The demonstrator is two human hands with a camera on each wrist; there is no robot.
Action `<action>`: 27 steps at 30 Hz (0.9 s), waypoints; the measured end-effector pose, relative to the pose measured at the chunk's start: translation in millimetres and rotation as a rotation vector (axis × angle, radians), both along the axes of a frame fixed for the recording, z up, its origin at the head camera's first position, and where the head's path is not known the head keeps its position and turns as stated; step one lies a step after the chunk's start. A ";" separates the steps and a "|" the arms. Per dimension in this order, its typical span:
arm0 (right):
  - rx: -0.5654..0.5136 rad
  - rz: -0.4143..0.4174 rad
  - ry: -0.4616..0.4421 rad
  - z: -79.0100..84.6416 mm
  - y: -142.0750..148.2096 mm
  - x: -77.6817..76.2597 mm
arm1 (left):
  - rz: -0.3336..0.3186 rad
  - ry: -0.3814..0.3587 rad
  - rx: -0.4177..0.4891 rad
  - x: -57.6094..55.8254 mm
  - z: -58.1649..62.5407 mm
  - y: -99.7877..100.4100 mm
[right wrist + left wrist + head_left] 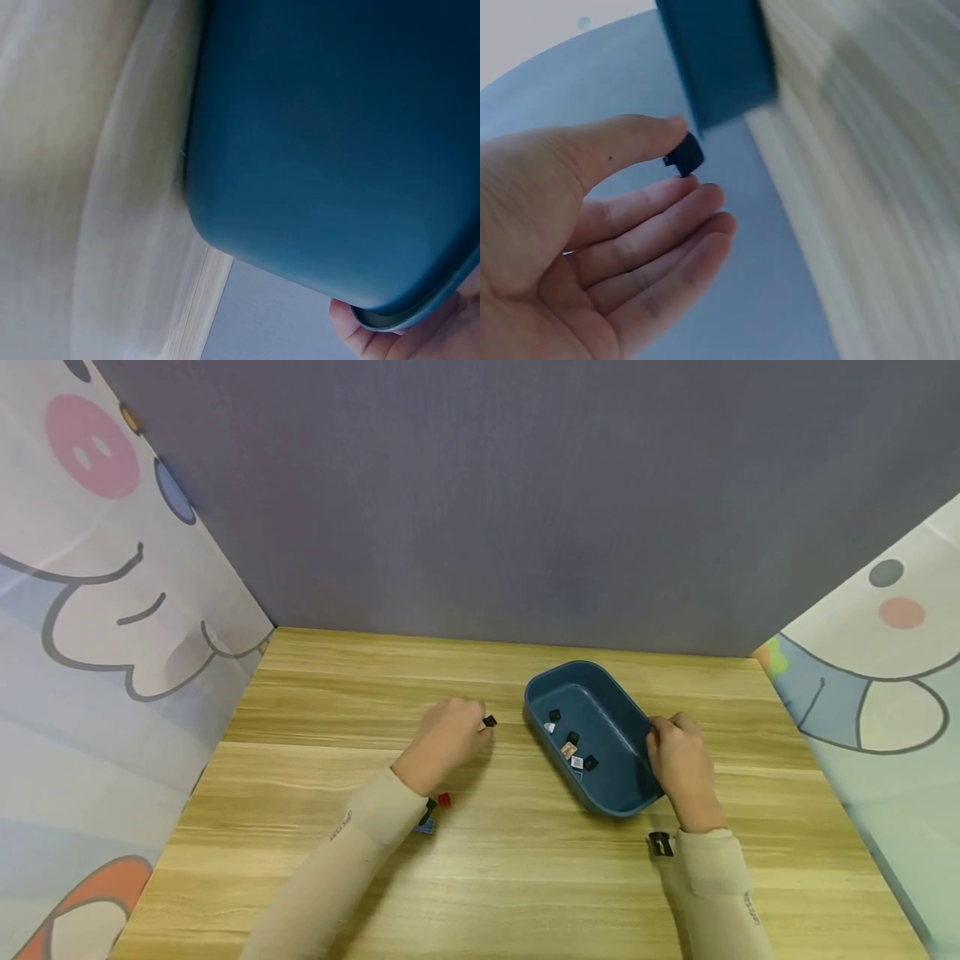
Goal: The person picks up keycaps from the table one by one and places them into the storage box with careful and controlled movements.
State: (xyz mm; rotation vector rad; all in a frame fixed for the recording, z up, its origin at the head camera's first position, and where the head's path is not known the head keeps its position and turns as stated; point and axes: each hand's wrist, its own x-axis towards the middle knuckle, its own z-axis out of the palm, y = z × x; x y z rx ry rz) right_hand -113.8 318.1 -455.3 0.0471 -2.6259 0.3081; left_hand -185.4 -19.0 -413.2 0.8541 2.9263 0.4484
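Observation:
In the head view my left hand (448, 737) pinches a small black keycap-like piece (490, 721) a little left of the blue bin. The left wrist view shows this black piece (684, 155) between thumb and index fingertip, the other fingers loosely extended. My right hand (681, 764) grips the right rim of the blue bin (611, 693), which looks tilted toward the left. Inside, along its left side, lie several small pieces, among them a black one (591, 763), a tan one (568, 749) and a white one (577, 762).
Below my left forearm lie a red piece (445, 800) and a blue piece (425, 827), with a dark piece (428, 811) partly hidden by the sleeve. A black piece (661, 844) sits beside the right sleeve. A grey wall (510, 510) closes the wooden table's far edge.

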 end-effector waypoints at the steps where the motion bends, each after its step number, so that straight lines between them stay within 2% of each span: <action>1: 0.000 0.001 0.003 -0.1 0.1 -0.1 | -0.014 0.008 0.013 -0.6 2.7 6.5; 4: 0.002 0.004 0.008 -0.6 0.4 -0.8 | -0.064 0.032 0.049 -1.9 7.4 26.4; 7: 0.004 0.005 0.005 -1.1 0.4 -1.2 | -0.112 0.023 0.079 -2.3 8.4 45.5; 14: 0.001 0.002 0.001 -1.5 0.0 -0.9 | -0.196 0.016 0.078 -1.9 8.6 77.4; 21: 0.001 0.007 0.004 -0.8 -0.1 -0.6 | -0.224 0.037 0.038 -1.2 -1.4 90.1; 27: -0.001 0.001 0.006 -1.5 1.0 -0.2 | -0.221 0.051 0.058 -1.4 -4.9 91.8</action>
